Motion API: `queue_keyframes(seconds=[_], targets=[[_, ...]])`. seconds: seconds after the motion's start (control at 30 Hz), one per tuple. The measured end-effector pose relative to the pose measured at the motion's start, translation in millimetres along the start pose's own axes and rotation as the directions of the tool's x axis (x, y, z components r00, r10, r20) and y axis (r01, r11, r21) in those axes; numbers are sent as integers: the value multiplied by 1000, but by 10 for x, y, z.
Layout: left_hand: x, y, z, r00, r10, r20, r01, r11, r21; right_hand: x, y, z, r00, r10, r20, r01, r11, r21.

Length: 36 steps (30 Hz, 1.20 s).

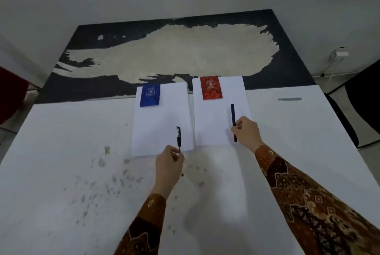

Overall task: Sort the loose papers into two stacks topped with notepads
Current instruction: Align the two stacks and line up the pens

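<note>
On white table (pixel 287 152), two paper stacks (pixel 162 123) side by side (notepads atop), left hand (pixel 167 164) and right hand (pixel 245 129) each pinching a pen (pixel 178 137).

Filling the lower two thirds of the frame: a white table (pixel 298 131), carrying greyish stains (pixel 102 172) across its lower left. Lying directly on it, at upper centre, side by side and just apart: two white paper stacks, the left stack (pixel 162 127) and the right stack (pixel 216 123). Sitting near the upper right edge: a small grey strip (pixel 290 99).
</note>
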<state>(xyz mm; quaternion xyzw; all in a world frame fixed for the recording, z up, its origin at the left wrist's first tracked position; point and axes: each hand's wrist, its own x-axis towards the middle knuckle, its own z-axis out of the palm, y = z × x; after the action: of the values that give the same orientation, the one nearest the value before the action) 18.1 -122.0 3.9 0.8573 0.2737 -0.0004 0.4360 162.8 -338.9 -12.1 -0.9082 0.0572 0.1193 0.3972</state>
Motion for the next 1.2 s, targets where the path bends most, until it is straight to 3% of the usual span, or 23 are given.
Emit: queue_keyframes(seconds=[0.17,0.3,0.47,0.57,0.63,0.73,0.83,0.97,1.07,1.2], targets=[[1006,230,33,997,75,-10,-73,989,125,535,-136,26,998,10,-57,-22,977,-211],[1528,298,174,998,64,3,-63,978,198,746,-77,49,999,18,-45,-30,958,-284],[1730,254,243,999,46,16,-48,971,233,774,-1,100,998,18,-57,-30,977,-211],[1698,222,207,999,42,-10,-38,957,287,679,-42,128,984,-38,-177,6,984,-177],[1634,173,133,991,81,-103,-49,959,279,550,-137,186,965,-116,-236,84,986,-141],[1573,0,-46,940,131,-316,-63,974,219,327,-415,406,971,-196,-140,192,981,-42],[1599,-223,-272,916,-19,-401,114,970,215,146,-696,753,979,-197,55,191,976,104],[1613,-373,-513,921,-264,-287,319,933,166,1,-896,1064,977,-132,166,101,978,182],[1616,-412,-589,937,-281,-205,321,926,197,-59,-934,1176,973,-68,221,33,986,161],[1621,-374,-620,943,-294,-157,321,927,193,-90,-953,1257,984,-5,180,-19,991,131]])
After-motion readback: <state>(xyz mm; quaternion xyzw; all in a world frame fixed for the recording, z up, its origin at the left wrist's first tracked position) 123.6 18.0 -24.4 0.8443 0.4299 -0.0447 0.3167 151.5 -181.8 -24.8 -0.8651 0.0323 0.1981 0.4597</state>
